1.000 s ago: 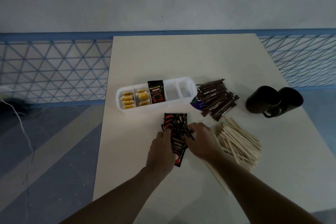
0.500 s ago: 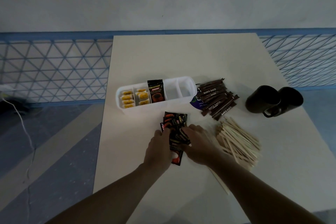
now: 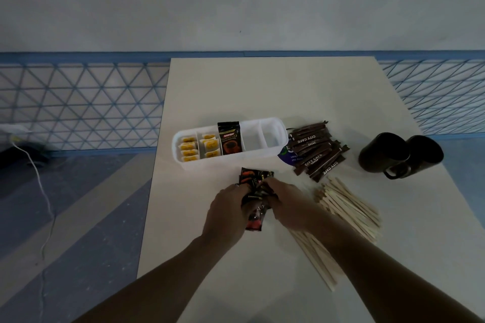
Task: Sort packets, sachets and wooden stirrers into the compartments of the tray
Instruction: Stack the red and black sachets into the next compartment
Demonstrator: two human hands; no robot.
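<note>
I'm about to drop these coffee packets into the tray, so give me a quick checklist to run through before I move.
1. Packets gathered: ok. Left hand and right hand both close on the black packets.
2. Stack squared: not ok. One packet sticks out below the hands, others fan out above.
3. Right slot known: ok. One Kopiko packet already stands in the third slot of the tray.
4. Room in that slot: cannot tell. The standing packet hides its depth.
5. Path to tray: ok. Bare table lies between hands and tray.
6. Other piles out of the way: ok. Sugar sticks and stirrers lie off to the right.
</note>
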